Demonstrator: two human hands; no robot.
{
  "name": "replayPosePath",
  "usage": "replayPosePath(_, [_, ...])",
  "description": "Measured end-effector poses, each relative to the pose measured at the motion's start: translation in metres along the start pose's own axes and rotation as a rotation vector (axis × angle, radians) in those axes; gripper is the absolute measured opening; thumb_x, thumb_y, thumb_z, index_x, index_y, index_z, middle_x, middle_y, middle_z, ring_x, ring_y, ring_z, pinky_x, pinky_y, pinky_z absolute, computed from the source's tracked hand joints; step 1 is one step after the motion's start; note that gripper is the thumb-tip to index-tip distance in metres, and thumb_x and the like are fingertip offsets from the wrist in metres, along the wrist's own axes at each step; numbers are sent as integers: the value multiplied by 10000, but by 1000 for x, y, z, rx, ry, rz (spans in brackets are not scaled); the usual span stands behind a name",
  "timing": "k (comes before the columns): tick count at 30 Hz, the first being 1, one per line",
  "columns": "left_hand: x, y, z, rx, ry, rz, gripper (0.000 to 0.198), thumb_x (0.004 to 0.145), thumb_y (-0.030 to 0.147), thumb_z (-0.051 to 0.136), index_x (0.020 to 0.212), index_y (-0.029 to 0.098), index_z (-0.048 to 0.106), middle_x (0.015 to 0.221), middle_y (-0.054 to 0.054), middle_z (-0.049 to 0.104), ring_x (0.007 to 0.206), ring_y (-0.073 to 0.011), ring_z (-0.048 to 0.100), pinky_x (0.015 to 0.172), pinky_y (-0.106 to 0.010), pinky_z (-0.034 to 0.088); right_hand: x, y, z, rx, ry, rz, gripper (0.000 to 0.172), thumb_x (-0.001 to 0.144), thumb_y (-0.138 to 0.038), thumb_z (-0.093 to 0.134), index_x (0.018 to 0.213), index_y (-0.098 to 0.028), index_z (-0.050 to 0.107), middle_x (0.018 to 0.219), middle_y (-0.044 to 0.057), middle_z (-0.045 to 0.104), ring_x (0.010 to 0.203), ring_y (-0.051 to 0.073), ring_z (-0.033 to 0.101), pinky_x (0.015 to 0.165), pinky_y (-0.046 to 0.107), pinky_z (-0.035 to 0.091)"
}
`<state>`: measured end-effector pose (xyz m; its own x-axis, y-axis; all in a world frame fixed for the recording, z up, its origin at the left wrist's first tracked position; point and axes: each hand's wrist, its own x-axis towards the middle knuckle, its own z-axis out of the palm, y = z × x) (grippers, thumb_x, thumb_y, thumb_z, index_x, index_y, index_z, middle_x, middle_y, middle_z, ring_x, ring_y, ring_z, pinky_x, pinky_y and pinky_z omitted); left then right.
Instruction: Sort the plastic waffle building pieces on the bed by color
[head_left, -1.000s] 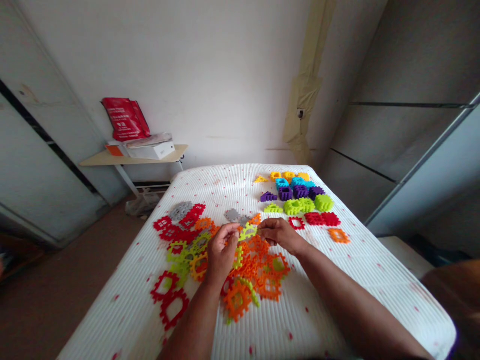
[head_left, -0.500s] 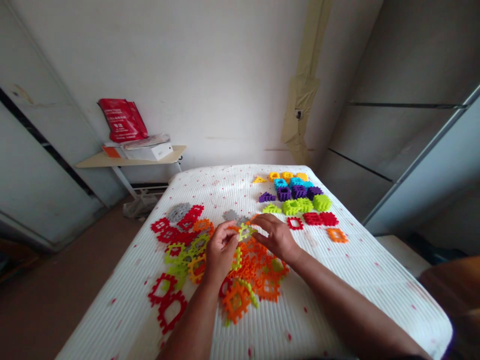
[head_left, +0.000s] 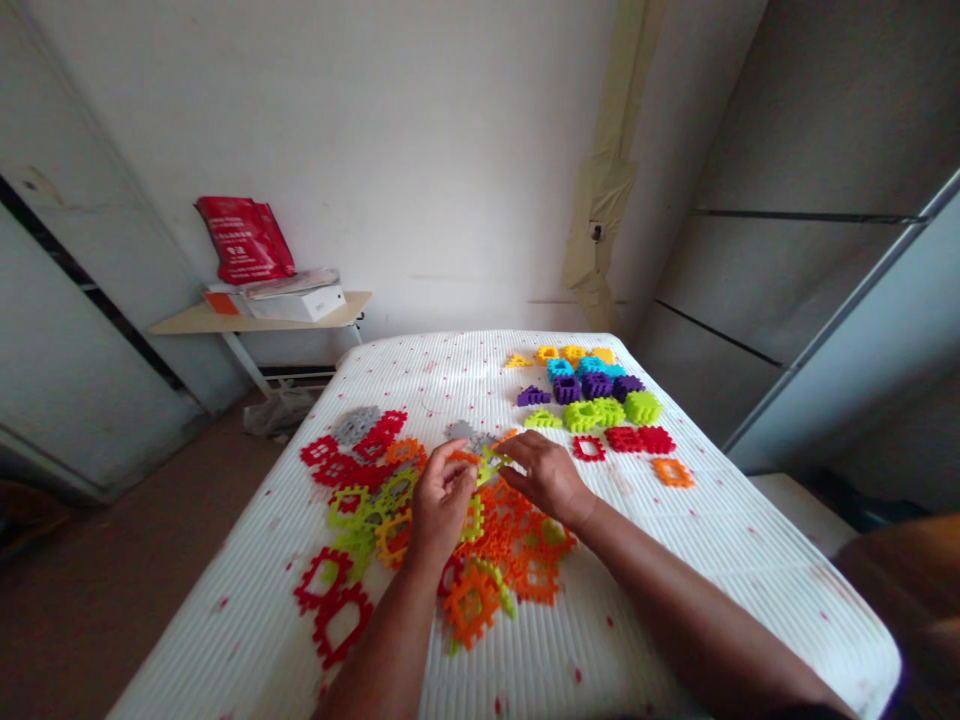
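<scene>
Over the pile, a lime green notched plastic building piece [head_left: 491,463] is between my two hands, tilted. My left hand [head_left: 442,492] is closed, its thumb and fingertips at the piece's left edge. My right hand [head_left: 546,474] pinches the piece from the right, fingers bent above and thumb below. The fingers hide part of the piece. Beneath my hands lie many loose orange building pieces [head_left: 514,535], with lime green ones among them. Red building pieces [head_left: 343,625] and grey building pieces [head_left: 357,426] lie left of my left hand.
Sorted stacks stand at the right back of the white quilted bed: yellow pieces [head_left: 574,355], blue pieces [head_left: 559,370], purple pieces [head_left: 596,385], green stacks [head_left: 643,406] and red stacks [head_left: 656,439]. A lone orange frame [head_left: 673,472] lies nearer. A small table [head_left: 187,319] holds a red bag [head_left: 244,240].
The lime green piece has turned to a more tilted angle. My right fingers have moved slightly left and closed in on it. My left hand has barely moved.
</scene>
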<state>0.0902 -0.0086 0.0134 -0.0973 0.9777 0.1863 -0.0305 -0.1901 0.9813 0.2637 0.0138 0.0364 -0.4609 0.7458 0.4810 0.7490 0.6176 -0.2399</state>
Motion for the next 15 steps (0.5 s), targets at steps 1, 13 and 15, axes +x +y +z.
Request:
replayPosePath(1, [0,-1,0,-3,2,-1,406,750,305,593,1127,178,512,703,14,616,636,-116,596,628,-224,474,3,7,-2,-13,18,51,205,845,-222,539,1019,-169,634,962,95,653,906,194,570,802,298,441])
replayPosePath(13, [0,-5,-3,33,13,0,400,731,319,609,1101,185,536,782,-9,621,682,-135,604,625,-229,483,29,80,-4,-365,-230,591,281,851,-215,478,1089,-167,618,1103,117,632,958,211,606,772,268,441])
replayPosePath(15, [0,-5,-3,24,12,5,402,728,310,609,1101,182,533,786,-13,624,690,-136,608,643,-238,488,29,81,0,-372,-244,606,292,855,-201,462,1103,-165,612,1101,121,631,952,212,611,766,267,444])
